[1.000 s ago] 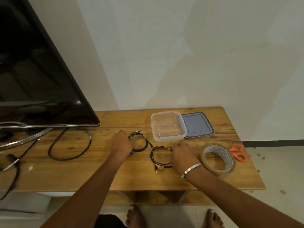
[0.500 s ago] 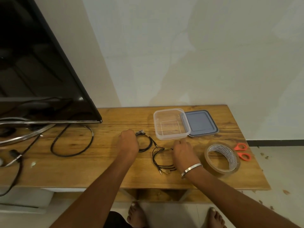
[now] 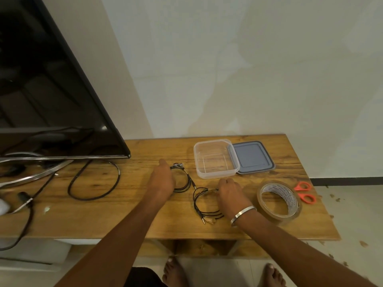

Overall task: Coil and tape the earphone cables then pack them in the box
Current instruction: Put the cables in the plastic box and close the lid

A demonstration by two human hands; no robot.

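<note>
Beside box [image 3: 215,158] — lid [image 3: 251,157], tape roll [image 3: 278,200], scissors [image 3: 304,192]

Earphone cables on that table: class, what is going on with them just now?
A person has each hand on a coiled black cable on the wooden table. The left hand covers the left coil; the right hand holds the right coil, which seems already taped near its plug. The clear box stands open and empty behind them, its grey lid beside it. The tape roll and orange scissors lie untouched on the right. Nothing is packed yet.
</note>
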